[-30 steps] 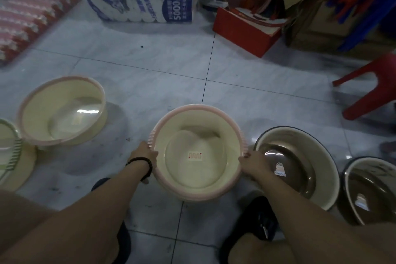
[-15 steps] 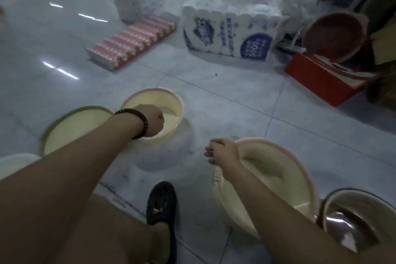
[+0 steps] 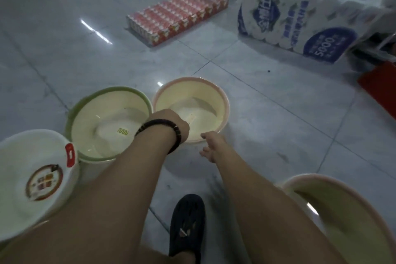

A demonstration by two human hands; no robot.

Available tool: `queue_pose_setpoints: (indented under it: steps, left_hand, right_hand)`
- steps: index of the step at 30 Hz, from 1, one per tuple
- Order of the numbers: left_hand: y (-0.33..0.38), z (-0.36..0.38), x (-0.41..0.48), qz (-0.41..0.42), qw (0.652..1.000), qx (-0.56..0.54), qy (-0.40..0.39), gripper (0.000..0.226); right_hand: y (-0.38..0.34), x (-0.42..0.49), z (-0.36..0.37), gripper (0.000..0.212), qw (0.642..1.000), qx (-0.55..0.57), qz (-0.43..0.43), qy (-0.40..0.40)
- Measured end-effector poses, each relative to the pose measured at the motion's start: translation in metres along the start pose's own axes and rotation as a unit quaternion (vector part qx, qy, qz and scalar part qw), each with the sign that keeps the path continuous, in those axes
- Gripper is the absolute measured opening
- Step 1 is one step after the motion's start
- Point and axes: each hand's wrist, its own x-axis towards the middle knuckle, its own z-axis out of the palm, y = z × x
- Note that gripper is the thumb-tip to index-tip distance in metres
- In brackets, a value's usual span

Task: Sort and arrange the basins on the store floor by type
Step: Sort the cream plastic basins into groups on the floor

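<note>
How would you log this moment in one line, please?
task: sort basins | left grip: at pink basin near rim, hold unclear | right grip: open, by same rim | green basin: left of pink

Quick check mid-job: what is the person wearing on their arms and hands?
Both forearms are bare: no sleeves or gloves show. A dark beaded bracelet circles the wrist of the left hand; the right hand and its wrist wear nothing.

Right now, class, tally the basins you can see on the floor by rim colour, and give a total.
Pink-rimmed basins: 2
Green-rimmed basin: 1
White basin: 1
Total: 4
</note>
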Motion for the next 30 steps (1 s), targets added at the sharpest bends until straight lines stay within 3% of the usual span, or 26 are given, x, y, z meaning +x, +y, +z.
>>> queue_pose_setpoints:
  steps: [6, 9, 12, 16, 19, 21, 24, 26, 28, 30]
  left_hand:
    - [0.003, 0.012, 0.010, 0.012, 0.998, 0.063, -0.005, 0.024]
    - [0.001, 0.016, 0.008, -0.007, 0.999, 0.051, -0.016, 0.021]
    - [-0.005, 0.013, 0.004, -0.020, 0.999, 0.037, -0.002, 0.034]
    - [0.002, 0.010, -0.021, -0.037, 0.998, -0.006, -0.047, 0.052]
    - [0.012, 0.020, -0.044, -0.054, 0.989, -0.094, -0.101, 0.069]
    - [0.023, 0.038, -0.053, -0.094, 0.954, -0.252, -0.135, 0.078]
    - [0.053, 0.070, -0.068, -0.074, 0.869, -0.472, -0.126, 0.047]
    - [0.072, 0.085, -0.084, -0.048, 0.837, -0.535, -0.106, 0.046]
    - [0.087, 0.094, -0.102, -0.011, 0.832, -0.544, -0.113, 0.047]
    - [0.097, 0.100, -0.119, 0.019, 0.855, -0.507, -0.110, 0.041]
  right_hand:
    - [-0.003, 0.027, 0.010, 0.057, 0.993, 0.113, 0.018, -0.023]
    - [-0.013, 0.013, 0.004, 0.042, 0.985, 0.157, -0.039, 0.064]
    - [-0.028, -0.012, -0.024, 0.030, 0.979, 0.125, -0.092, 0.129]
    - [-0.033, -0.059, -0.069, 0.029, 0.969, 0.168, -0.132, 0.124]
    - [-0.030, -0.109, -0.097, 0.039, 0.947, 0.263, -0.163, 0.082]
    - [-0.024, -0.146, -0.112, 0.044, 0.931, 0.310, -0.183, 0.052]
    - [-0.006, -0.195, -0.139, 0.052, 0.915, 0.334, -0.221, 0.038]
    - [0.004, -0.222, -0.170, 0.054, 0.919, 0.316, -0.230, 0.056]
    - [0.010, -0.247, -0.212, 0.043, 0.936, 0.261, -0.223, 0.075]
    - [0.016, -0.271, -0.265, 0.041, 0.948, 0.208, -0.220, 0.101]
